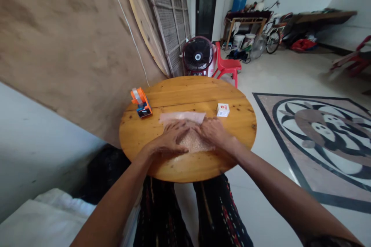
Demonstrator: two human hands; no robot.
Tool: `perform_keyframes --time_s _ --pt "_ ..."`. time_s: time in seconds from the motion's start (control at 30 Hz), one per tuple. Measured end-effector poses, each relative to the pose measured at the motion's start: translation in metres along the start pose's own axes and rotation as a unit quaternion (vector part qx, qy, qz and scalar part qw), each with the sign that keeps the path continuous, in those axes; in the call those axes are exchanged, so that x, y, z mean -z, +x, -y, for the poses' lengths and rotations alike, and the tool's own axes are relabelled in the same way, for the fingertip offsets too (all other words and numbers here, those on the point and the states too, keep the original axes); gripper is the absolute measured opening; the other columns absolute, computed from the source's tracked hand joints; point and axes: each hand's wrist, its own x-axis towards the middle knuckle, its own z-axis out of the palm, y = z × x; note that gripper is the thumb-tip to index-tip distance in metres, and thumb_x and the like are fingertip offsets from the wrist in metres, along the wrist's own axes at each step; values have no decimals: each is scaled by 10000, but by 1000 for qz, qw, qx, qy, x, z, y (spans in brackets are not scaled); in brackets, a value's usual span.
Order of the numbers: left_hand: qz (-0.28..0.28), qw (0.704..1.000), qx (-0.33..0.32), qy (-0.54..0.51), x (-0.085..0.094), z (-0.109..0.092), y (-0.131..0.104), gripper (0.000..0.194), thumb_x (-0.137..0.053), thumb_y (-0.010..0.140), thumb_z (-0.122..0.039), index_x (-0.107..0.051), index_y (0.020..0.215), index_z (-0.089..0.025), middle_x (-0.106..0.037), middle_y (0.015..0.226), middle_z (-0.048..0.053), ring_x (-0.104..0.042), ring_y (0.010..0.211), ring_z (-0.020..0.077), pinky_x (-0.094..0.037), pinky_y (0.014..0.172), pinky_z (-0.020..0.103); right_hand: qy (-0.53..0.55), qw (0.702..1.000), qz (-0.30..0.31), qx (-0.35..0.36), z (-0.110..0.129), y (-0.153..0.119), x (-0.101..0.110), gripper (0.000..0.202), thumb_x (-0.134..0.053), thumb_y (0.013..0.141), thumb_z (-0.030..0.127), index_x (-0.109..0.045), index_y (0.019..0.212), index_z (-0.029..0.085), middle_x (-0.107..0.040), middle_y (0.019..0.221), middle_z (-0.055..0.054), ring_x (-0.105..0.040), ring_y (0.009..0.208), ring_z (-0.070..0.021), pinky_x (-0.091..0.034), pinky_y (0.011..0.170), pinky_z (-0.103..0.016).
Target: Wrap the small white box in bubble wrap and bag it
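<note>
Pressing flat, I had both open palms, left hand (pixel 171 136) and right hand (pixel 213 132), side by side on the pale bubble-wrap sheet (pixel 185 129), gripping nothing, its length running toward the frame's top.

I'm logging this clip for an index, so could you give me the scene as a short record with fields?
surface: round wooden table
left hand: flat, palm down on the bubble wrap sheet
right hand: flat on the same sheet, beside the left hand
sheet state: spread on the table, far edge showing past the fingers
left of sheet: orange tape dispenser, apart from it
right of sheet: small white box, upright, just beyond the right hand
behind table: black fan, red plastic chair
</note>
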Motion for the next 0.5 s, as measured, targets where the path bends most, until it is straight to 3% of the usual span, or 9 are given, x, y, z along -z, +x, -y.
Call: perform_keyframes --time_s 0.07,0.17,0.3,0.5 --pt "6 1000 -3 7 1 -1 2 990 -622 681 -714 -336 1465 -182 -183 1576 165 -129 1445 382 -93 1155 559 24 998 5 -65 -5 13 -2 480 -315 974 442 -524 1208 79 -701 930 -188 -672 872 -312 -451 706 -371" --pt "8 1000 0 3 0 1 3 1011 -616 674 -732 -338 1465 -169 -167 1580 169 -97 1456 369 -73 1160 554 29 995 15 -92 -10 21 -6 395 -383 953 384 -553 1155 90 -709 929 -187 -679 885 -325 -471 688 -368" --pt "2 1000 4 -3 -4 4 3 1011 -622 655 -745 -345 1463 -203 -190 1577 155 -106 1457 371 -69 1158 563 22 999 1 -50 -2 15 -7 267 -418 924 238 -580 1107 130 -690 1023 -172 -665 907 -294 -474 741 -363" --pt "5 1000 4 -16 -3 3 2 1043 -612 657 -752 -305 1481 -191 -163 1580 168 -86 1457 382 -61 1157 580 45 998 -25 40 17 14 -8 289 -370 895 90 -603 1065 117 -669 1038 -155 -616 969 -247 -453 826 -327"
